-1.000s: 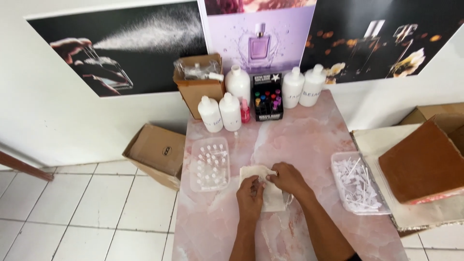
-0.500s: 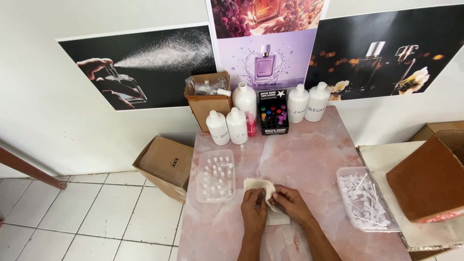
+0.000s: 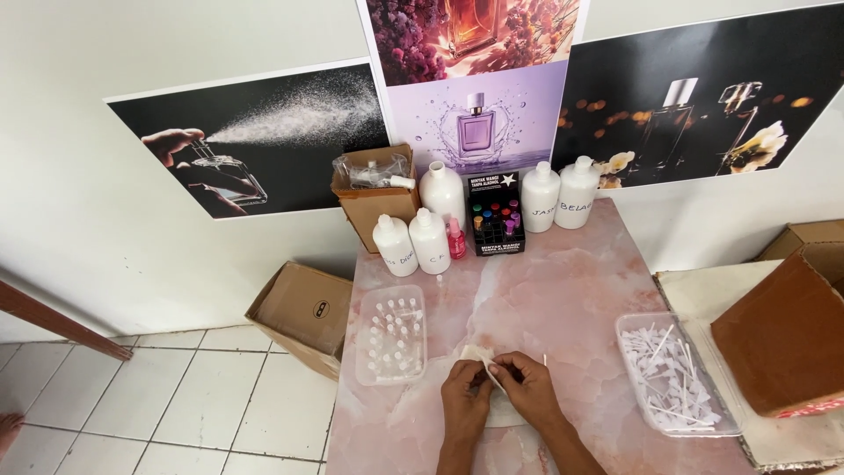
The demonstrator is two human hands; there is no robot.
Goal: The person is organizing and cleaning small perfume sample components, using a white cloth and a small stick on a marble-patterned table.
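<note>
Head camera looked down on both hands meeting at the near edge of the pink marble table (image 3: 563, 290), the left hand (image 3: 464, 403) and right hand (image 3: 527, 394) pinched together on a small pale packet (image 3: 479, 357) that lay between the fingertips and just above the left hand. Whether either hand fully closed on it could not be told, as the fingers hid the contact. Left of the grip sat a clear tray of small vials (image 3: 392, 334); well to its right, a clear tray of white sprayer stems (image 3: 673, 374). Beyond the grip stood white bottles (image 3: 429, 239) and a dark box of coloured vials (image 3: 497, 215). Judging from this, the packet seemed barely opened, with the tray vials apparently untouched.
</note>
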